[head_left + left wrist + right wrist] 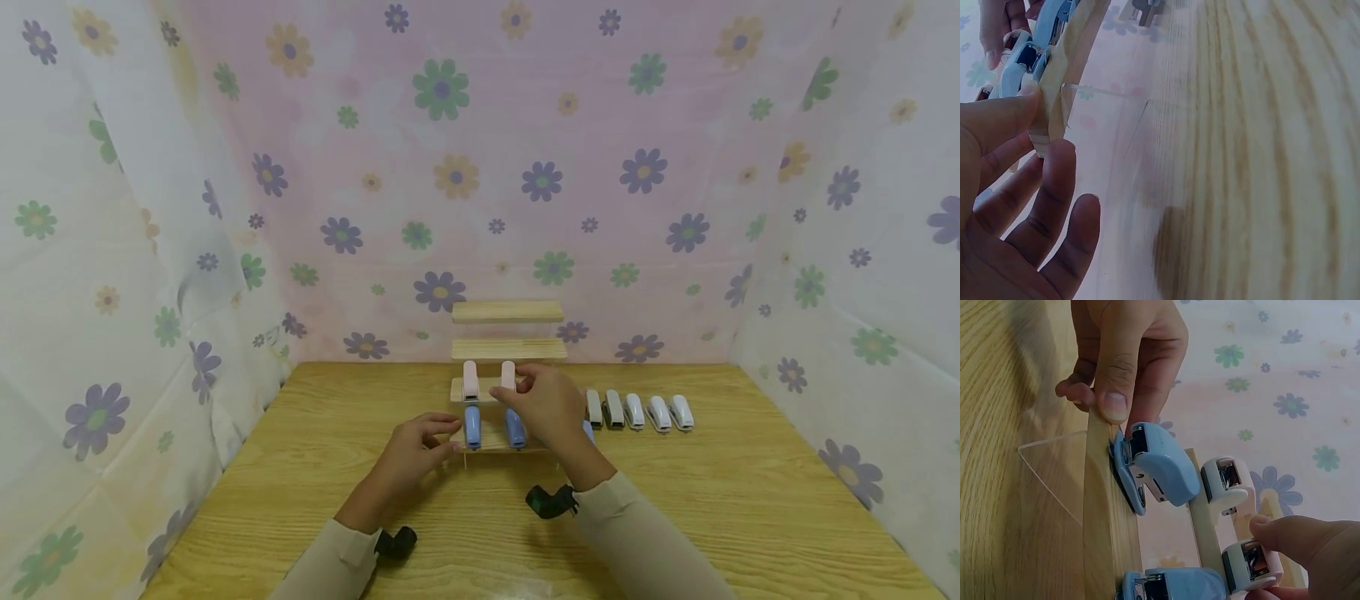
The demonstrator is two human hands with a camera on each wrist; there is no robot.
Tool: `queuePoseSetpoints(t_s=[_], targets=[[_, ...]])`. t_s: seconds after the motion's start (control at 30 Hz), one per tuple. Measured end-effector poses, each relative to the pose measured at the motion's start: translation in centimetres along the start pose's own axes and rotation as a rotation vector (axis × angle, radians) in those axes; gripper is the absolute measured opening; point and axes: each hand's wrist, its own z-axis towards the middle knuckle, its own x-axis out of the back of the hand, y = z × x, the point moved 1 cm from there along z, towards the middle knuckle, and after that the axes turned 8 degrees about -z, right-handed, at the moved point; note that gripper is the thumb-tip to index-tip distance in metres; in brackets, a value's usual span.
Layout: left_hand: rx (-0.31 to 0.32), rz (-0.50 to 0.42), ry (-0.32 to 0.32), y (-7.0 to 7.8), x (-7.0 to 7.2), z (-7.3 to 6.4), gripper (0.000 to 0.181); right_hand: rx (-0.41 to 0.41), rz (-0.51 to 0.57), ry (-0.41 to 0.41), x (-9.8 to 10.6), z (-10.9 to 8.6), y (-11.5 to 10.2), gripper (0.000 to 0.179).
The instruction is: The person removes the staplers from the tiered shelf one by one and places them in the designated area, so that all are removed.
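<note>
A tiered wooden shelf (507,313) stands on the table. My right hand (547,407) pinches a pink-and-white stapler (1252,567) between thumb and fingers at the second tier. A matching pink stapler (470,379) stands to its left on that tier. Below, the lowest tier carries blue staplers (472,427), one of them partly hidden behind my right wrist. My left hand (415,450) holds the left end of the lowest board (1102,525), its thumb on the board beside a blue stapler (1169,465) and its fingers around the edge.
Several white and pale staplers (634,411) stand in a row on the wooden table (750,500), right of the shelf. Two higher shelf boards rise behind the pink staplers. Clear shelf supports (1047,478) reach down to the table. Flowered cloth (495,125) hangs around the back and sides.
</note>
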Motion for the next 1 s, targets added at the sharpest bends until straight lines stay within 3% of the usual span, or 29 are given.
queuePoseSetpoints(t_s=[0.43,1.0], targets=[[-0.004,0.015,-0.003,0.0,0.0,-0.1,0.040,-0.029,0.071,-0.001,0.1,-0.1,-0.1,0.038],[-0.005,0.018,-0.002,0.1,0.0,0.0,0.041,-0.007,0.132,0.064,1.3,-0.6,1.6,0.033]])
